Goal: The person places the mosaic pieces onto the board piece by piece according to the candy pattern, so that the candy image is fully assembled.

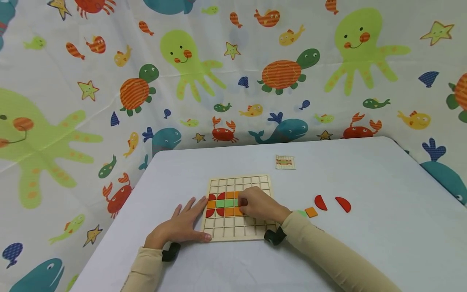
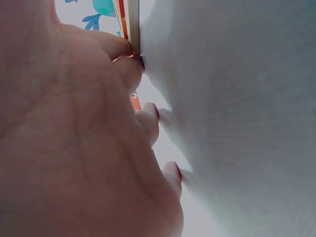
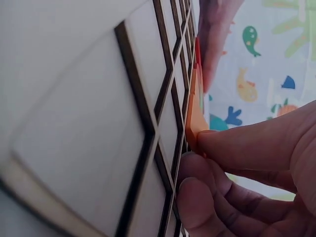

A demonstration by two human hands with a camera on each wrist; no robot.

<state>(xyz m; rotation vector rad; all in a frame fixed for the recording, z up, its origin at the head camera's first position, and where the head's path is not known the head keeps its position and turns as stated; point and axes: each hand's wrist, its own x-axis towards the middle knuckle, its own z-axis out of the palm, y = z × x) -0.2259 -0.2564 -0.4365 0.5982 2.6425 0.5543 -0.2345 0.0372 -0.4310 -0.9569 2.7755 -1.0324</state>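
Observation:
On the table lies a wooden grid board (image 1: 228, 232), with red rounded pieces, orange squares and green squares (image 1: 229, 203) set in its left and middle cells. My left hand (image 1: 182, 227) has its fingers spread along the board's left edge, the thumb at the lower left corner. Over the middle of the grid, my right hand (image 1: 260, 205) pinches an orange tile (image 3: 196, 121) at the end of the coloured rows. In the right wrist view the thumb (image 3: 247, 148) presses its edge, and curled fingers sit just below. The hand hides some cells behind it.
Right of the board lie two red half-round pieces (image 1: 320, 202), an orange square (image 1: 311, 212) and a green piece (image 1: 302, 213) partly behind the right sleeve. A small pattern card (image 1: 285, 162) lies beyond the board. A sea-animal cloth (image 1: 248, 81) hangs behind the table.

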